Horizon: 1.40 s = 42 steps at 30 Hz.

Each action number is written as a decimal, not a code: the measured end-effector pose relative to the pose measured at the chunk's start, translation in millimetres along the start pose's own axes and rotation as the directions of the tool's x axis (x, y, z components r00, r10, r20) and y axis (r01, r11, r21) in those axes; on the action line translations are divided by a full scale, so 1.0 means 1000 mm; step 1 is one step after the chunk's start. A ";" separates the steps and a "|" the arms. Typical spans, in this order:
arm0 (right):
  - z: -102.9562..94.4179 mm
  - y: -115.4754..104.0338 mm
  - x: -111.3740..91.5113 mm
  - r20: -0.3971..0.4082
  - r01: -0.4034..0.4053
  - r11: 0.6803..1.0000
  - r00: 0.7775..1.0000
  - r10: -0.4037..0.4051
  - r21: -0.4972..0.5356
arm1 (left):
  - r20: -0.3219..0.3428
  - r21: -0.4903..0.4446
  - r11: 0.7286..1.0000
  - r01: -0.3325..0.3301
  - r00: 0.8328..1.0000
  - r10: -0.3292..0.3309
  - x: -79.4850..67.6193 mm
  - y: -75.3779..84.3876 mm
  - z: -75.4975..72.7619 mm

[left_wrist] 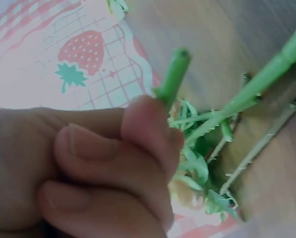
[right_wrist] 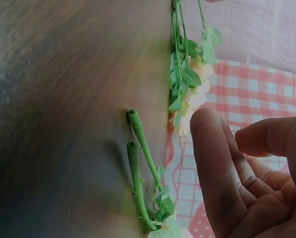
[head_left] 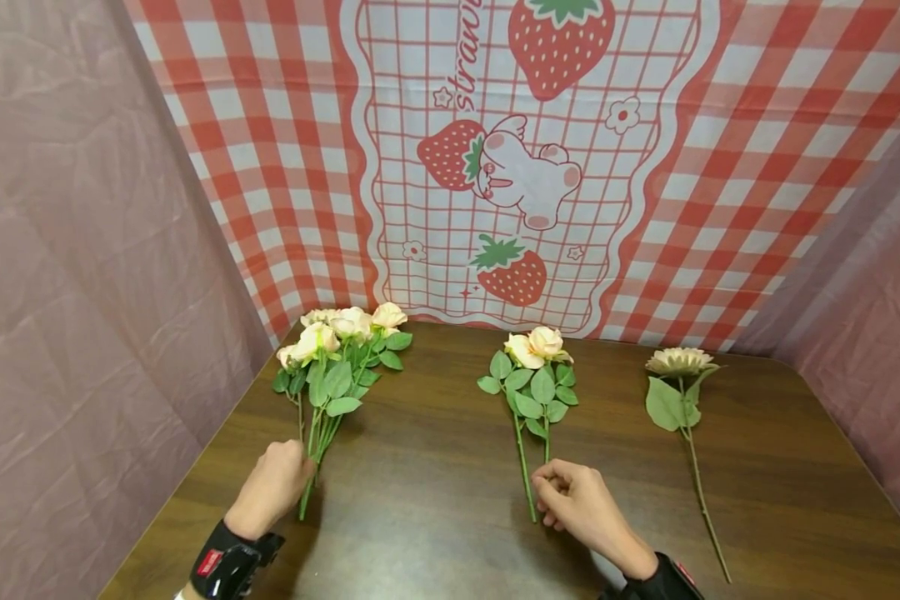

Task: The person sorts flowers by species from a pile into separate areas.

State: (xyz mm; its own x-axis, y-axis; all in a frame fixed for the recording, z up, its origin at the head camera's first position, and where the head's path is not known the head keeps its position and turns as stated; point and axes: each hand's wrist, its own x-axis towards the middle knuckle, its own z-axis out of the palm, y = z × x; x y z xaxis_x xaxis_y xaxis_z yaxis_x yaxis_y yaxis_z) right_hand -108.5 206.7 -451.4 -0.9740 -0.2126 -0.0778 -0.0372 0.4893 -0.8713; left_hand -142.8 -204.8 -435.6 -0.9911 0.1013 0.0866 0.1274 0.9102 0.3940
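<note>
The left hand pinches a green stem by the cream roses at the bench's left, hiding much of it. The right hand, thumb and fingertips apart, partly covers two roses' stems.

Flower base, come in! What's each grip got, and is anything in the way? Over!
Left grip: pinching green stem, left bunch. Right grip: holding nothing, near middle roses. Lone flower farther right, seemingly not in the way.

Soft light, pale worktop glare
The left wrist view washes out over the checked cloth; the right looks dimmer.
</note>
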 end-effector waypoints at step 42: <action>0.022 -0.021 0.005 0.036 0.297 0.955 0.954 -0.297 -0.003 | -0.209 -0.314 0.826 -0.468 0.883 0.421 0.010 0.133 0.036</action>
State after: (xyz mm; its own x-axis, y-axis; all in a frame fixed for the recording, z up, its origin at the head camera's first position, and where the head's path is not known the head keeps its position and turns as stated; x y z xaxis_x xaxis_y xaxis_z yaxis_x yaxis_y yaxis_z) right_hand -107.6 177.0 -443.6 -0.9106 -0.3781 0.1670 -0.3253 0.4063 -0.8539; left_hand -137.0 -68.3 -415.2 -0.8132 0.3883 0.4334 0.5813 0.5782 0.5725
